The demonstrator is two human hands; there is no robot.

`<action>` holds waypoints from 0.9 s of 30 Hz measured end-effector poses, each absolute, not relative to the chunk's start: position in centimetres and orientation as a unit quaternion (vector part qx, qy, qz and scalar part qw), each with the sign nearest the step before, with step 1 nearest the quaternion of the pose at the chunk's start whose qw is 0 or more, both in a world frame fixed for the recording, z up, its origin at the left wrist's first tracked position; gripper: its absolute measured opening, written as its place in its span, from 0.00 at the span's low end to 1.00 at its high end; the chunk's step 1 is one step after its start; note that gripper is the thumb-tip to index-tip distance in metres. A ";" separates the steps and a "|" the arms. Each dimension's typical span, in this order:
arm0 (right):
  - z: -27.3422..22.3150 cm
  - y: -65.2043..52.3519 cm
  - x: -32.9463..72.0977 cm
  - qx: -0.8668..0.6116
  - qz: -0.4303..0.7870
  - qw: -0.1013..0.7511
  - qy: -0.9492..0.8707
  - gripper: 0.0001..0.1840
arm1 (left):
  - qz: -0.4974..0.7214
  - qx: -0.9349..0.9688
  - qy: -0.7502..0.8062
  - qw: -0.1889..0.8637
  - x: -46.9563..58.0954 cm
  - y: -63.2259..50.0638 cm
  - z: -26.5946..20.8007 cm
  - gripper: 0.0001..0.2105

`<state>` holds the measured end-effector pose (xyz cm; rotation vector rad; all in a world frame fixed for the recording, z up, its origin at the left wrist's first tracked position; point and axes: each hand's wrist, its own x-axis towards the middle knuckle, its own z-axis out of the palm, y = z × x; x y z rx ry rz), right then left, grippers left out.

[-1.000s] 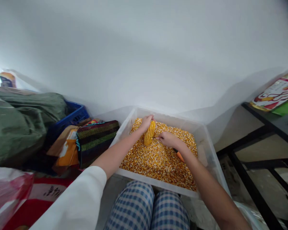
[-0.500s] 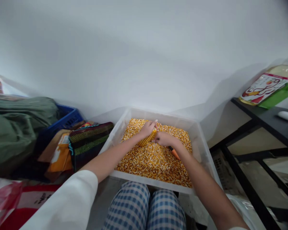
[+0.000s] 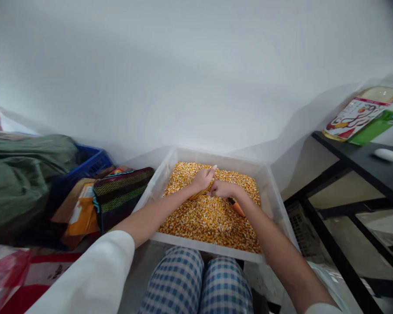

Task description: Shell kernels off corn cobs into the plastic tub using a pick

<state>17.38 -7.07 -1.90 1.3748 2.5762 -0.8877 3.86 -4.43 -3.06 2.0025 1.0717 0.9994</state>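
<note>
A corn cob (image 3: 196, 195) with yellow kernels is gripped in my left hand (image 3: 204, 179), which covers most of it. My right hand (image 3: 222, 189) presses against the cob's right end with curled fingers; whether anything else is in them is hidden. Both hands are close together, above loose corn kernels (image 3: 209, 222) that fill a translucent plastic bin (image 3: 212, 247). Beside my right wrist, a tool with an orange and black handle (image 3: 238, 207) lies on the kernels, partly covered by my forearm.
On the left stand a blue crate (image 3: 93, 161) under green cloth (image 3: 19, 174), a dark mesh pouch (image 3: 122, 192) and an orange packet (image 3: 83, 218). At right, a black shelf (image 3: 356, 155) carries a bottle (image 3: 360, 111), a green box (image 3: 375, 127) and a white oval object (image 3: 388, 155). A white wall rises behind the bin.
My left hand has shifted slightly right and down over the cob, so less of the cob shows. My right hand has barely moved. The view has turned a little.
</note>
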 end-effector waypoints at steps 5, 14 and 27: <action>-1.7 -7.0 17.2 0.466 -0.310 0.081 0.825 0.15 | 0.375 0.771 0.407 0.317 4.1 -4.6 -3.3 0.27; -1.0 -7.5 17.3 0.542 -0.222 0.022 0.810 0.20 | 0.492 0.540 0.517 0.445 1.0 0.5 -2.8 0.21; -5.5 -7.8 12.8 0.563 -0.282 -0.365 0.686 0.21 | 0.570 0.173 0.420 0.685 0.4 0.3 -0.7 0.20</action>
